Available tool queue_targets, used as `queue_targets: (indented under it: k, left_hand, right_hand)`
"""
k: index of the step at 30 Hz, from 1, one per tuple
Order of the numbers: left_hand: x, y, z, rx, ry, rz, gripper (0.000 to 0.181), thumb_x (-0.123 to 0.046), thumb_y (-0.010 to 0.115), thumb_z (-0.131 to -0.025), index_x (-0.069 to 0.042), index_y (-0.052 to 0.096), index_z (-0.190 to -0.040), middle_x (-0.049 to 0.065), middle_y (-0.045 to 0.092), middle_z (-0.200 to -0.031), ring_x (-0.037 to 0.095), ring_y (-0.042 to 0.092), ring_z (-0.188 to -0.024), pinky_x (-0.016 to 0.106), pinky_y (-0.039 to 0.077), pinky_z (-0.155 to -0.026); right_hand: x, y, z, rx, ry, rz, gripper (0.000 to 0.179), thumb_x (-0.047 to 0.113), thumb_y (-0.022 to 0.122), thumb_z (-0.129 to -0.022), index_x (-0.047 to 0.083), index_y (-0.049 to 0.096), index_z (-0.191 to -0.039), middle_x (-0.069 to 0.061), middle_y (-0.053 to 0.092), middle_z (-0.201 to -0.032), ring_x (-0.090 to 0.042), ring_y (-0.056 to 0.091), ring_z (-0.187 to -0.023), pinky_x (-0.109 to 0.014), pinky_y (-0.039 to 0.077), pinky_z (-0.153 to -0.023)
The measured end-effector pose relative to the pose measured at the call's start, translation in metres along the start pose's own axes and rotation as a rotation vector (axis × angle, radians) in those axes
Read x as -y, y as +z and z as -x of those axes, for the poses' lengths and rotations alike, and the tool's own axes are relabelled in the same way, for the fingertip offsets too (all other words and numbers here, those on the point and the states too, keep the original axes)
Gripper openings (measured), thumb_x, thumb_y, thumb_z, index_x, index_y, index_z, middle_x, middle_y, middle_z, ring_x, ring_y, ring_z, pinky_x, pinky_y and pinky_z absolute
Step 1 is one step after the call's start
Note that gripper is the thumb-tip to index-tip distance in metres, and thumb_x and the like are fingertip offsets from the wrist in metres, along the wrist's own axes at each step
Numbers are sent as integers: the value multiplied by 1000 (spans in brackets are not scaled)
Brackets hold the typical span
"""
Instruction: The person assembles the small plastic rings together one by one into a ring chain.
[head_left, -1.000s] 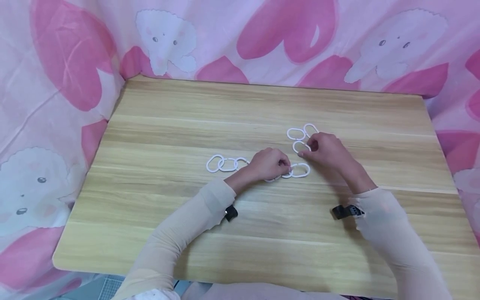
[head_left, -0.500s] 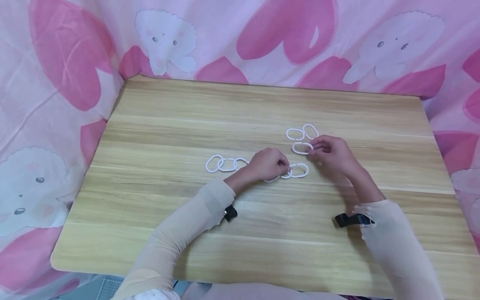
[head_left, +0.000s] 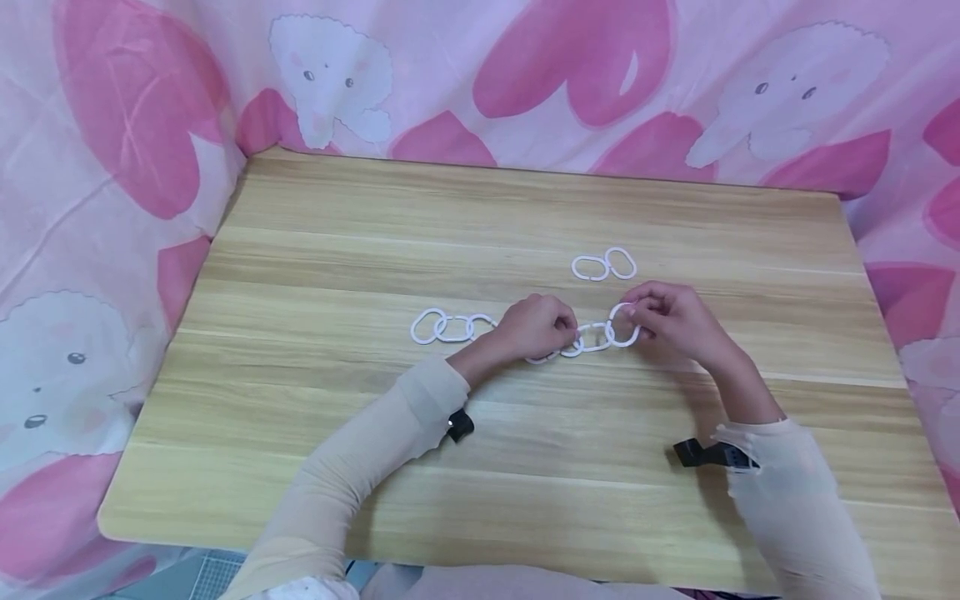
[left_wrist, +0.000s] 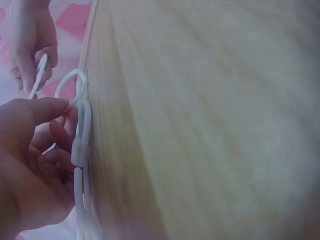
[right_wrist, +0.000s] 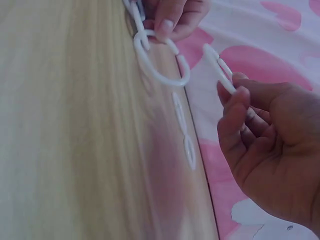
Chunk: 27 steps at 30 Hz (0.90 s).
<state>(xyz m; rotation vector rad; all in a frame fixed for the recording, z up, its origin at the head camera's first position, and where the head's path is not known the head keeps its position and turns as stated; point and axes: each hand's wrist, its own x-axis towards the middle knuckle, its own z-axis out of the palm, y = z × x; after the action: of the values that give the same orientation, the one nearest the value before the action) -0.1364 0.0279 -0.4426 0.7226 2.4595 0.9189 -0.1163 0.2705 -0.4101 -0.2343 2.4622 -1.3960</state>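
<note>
A chain of white plastic oval links (head_left: 454, 341) lies across the table, partly hidden under my left hand (head_left: 534, 323). That hand's thumb and finger pinch the chain near its right end. In the right wrist view, the end link (right_wrist: 160, 78) is tilted up off the wood, and a small gap shows in its side. My right hand (head_left: 678, 325) pinches a separate white link (right_wrist: 218, 72) between thumb and fingertips, lifted above the table. From the head this link overlaps the end link, but the right wrist view shows the two apart.
Two loose white links (head_left: 590, 278) lie side by side behind the right hand. The wooden table (head_left: 375, 225) is bordered at the back and left by a pink patterned cloth (head_left: 442, 67). Black straps with small cameras (head_left: 461, 425) sit at both wrists.
My right hand has picked up the nearest of the three loose links and brought it toward me, over the chain's right end. The left hand has stayed almost still.
</note>
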Motion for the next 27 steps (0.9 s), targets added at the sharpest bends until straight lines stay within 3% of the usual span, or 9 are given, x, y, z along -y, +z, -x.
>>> queue_targets:
  k: [3,7,13,22,27]
  left_hand:
    - [0,0,-1,0,4,-3,13,-27,70,-95,-20,80,-96,-8,76,-88,7,65,-84,24,48,-75]
    - [0,1,-2,2,4,-5,13,-27,69,-95,-20,80,-97,-8,77,-89,7,65,-84,24,48,-75]
    - [1,0,-1,4,14,-10,12,-26,69,-95,-20,80,-98,-7,78,-91,7,66,-84,24,49,-74]
    - [0,-1,-1,18,14,-24,12,-26,70,-95,-20,80,-99,-6,75,-87,8,64,-82,24,47,-73]
    - [-3,-1,0,14,2,-25,12,-27,70,-95,-19,80,-98,-6,76,-88,8,64,-83,25,48,-74]
  right_hand:
    - [4,2,-2,40,-17,13,21,2,61,-99,-12,66,-115,10,71,-77,-2,59,-62,-23,53,-56]
    - [9,7,-4,62,-87,113,21,2,62,-98,-8,71,-115,-4,70,-79,-3,54,-58,-23,49,-53]
    - [13,17,-10,40,-140,231,17,1,63,-97,-2,74,-108,-13,68,-78,-1,50,-57,-20,45,-52]
    - [13,23,-18,-4,-83,306,17,0,63,-94,0,76,-104,-18,74,-89,-5,54,-68,-16,46,-60]
    - [9,22,-14,-52,25,193,21,5,60,-97,-4,71,-113,-22,76,-97,-1,62,-72,-17,52,-64]
